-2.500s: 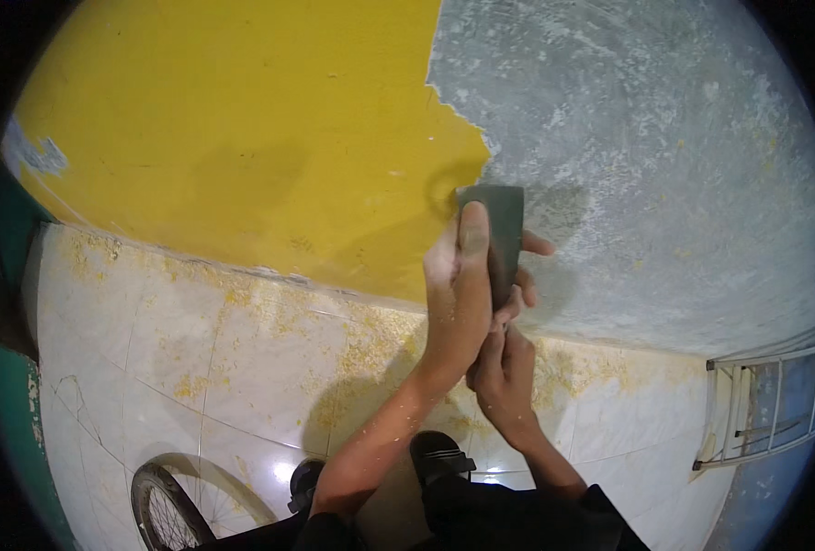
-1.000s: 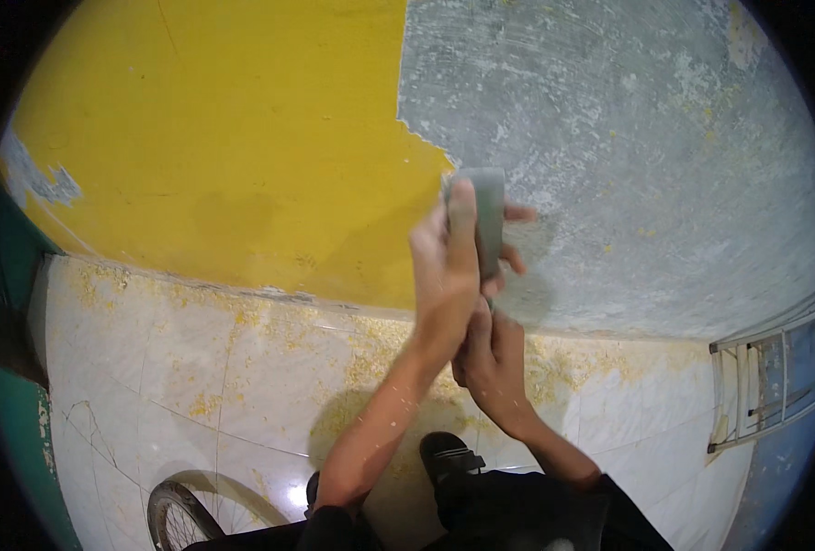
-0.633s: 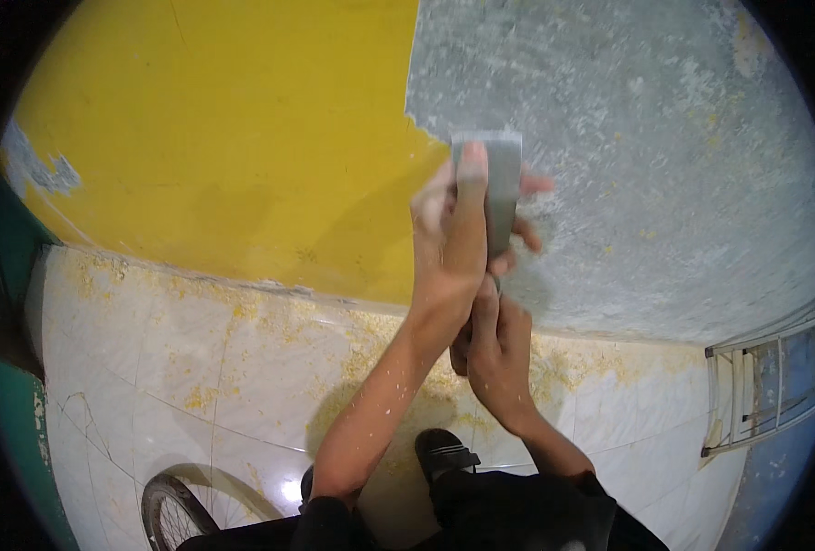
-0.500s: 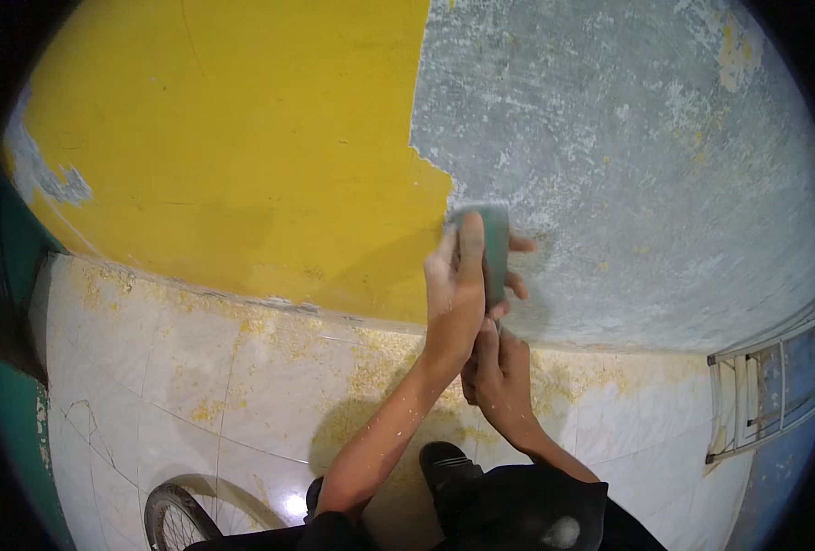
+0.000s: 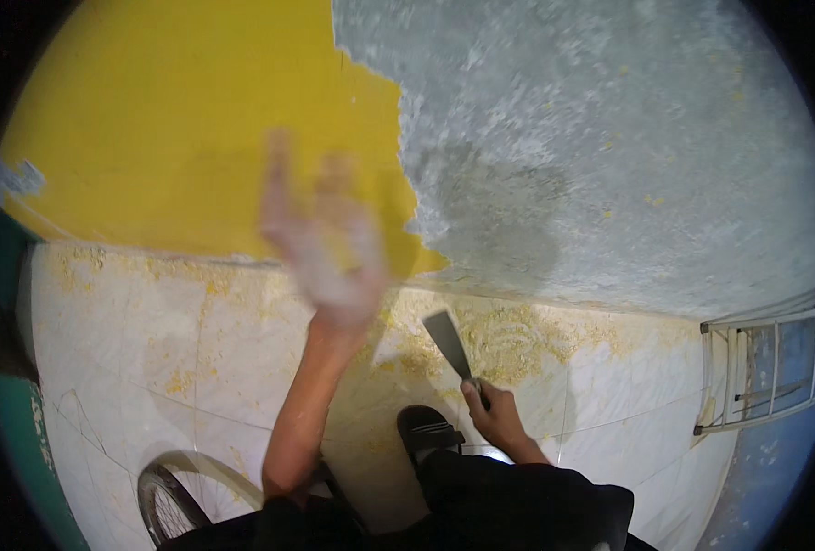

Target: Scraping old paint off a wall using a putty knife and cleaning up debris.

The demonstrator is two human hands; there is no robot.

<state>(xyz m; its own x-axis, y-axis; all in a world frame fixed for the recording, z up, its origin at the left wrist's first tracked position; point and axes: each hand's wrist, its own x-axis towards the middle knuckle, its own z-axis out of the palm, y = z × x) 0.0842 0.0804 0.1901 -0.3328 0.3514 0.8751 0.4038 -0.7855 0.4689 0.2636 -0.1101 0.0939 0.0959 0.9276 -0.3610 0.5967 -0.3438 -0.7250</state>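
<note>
My right hand (image 5: 497, 418) is closed round the handle of a paint scraper (image 5: 448, 343). Its flat, flared blade tilts up and to the left, apart from the wall, over the floor strewn with paint flakes. My left hand (image 5: 329, 239), smeared by motion, is raised in front of the yellow paint (image 5: 196, 119) with its fingers spread and nothing visible in them. To the right of a ragged edge, the wall shows bare grey plaster (image 5: 573, 165).
Yellow flakes (image 5: 508, 344) lie along the wall's foot on pale floor tiles (image 5: 242, 386). A bicycle wheel (image 5: 170, 505) stands at the lower left, and a metal rack-like frame (image 5: 764, 372) at the right. My sandalled foot (image 5: 428, 429) is just below the scraper.
My left hand has come off the scraper blade and swung left. My right hand has drawn the scraper down and away from the wall. The view has shifted a little.
</note>
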